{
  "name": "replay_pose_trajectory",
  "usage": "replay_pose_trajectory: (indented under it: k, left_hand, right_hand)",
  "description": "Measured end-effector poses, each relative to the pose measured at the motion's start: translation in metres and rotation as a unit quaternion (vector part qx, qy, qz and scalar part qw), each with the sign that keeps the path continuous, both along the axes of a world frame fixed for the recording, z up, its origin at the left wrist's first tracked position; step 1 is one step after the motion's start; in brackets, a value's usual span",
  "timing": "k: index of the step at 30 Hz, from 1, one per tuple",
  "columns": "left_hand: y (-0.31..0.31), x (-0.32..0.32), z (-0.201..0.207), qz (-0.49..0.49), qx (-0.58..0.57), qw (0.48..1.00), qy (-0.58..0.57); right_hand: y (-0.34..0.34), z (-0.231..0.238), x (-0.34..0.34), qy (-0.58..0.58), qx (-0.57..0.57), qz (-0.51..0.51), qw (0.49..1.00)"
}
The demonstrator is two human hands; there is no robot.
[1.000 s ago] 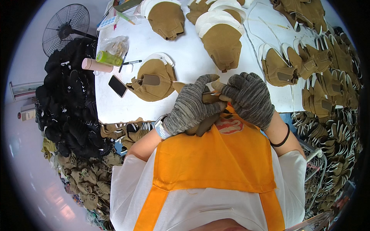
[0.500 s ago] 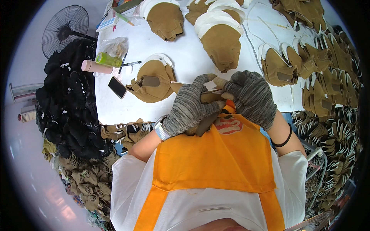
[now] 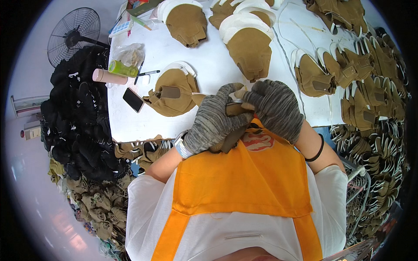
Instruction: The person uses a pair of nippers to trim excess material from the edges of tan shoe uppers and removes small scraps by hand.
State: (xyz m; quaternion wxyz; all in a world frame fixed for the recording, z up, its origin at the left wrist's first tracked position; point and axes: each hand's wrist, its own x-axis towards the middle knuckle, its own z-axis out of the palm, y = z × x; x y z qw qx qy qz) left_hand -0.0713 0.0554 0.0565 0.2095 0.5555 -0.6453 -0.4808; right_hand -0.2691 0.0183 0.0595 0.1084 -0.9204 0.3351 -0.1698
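Note:
My left hand (image 3: 212, 122), in a grey knit glove with bare fingertips, is closed around a brown shoe upper (image 3: 230, 142) in front of my chest. Part of that piece hangs below the fingers against the orange apron. My right hand (image 3: 276, 109), gloved alike, is bent over the upper's far edge, thumb and finger pinched there close to the left fingertips. Most of the piece is hidden by the gloves. Just left of my hands lies another brown upper (image 3: 173, 92) with a white stiffener. A further brown upper (image 3: 249, 50) lies beyond them.
A phone (image 3: 133, 100), a pink bottle (image 3: 109, 76), a green bottle (image 3: 123, 68) and pens rest on the white table (image 3: 152, 126) at left. Brown uppers (image 3: 315, 76) are lined up at right. Black pieces (image 3: 78, 113) are heaped left of the table, near a fan (image 3: 73, 37).
My right hand has shifted slightly left, and its fingers have curled in closer to my left hand. The left hand keeps its hold on the upper, nearly unmoved.

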Motion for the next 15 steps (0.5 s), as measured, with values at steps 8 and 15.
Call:
replay_pose_trajectory:
  k: [8,15]
  left_hand:
    - [0.000,0.002,-0.001,0.058,-0.008,0.997,0.059]
    - [-0.004,0.025,-0.021,0.083,-0.157,0.974,0.143]
  right_hand:
    - [0.006,-0.016,0.004,-0.282,0.389,-0.183,0.858]
    - [0.000,-0.015,0.005,-0.463,0.523,-0.142,0.701]
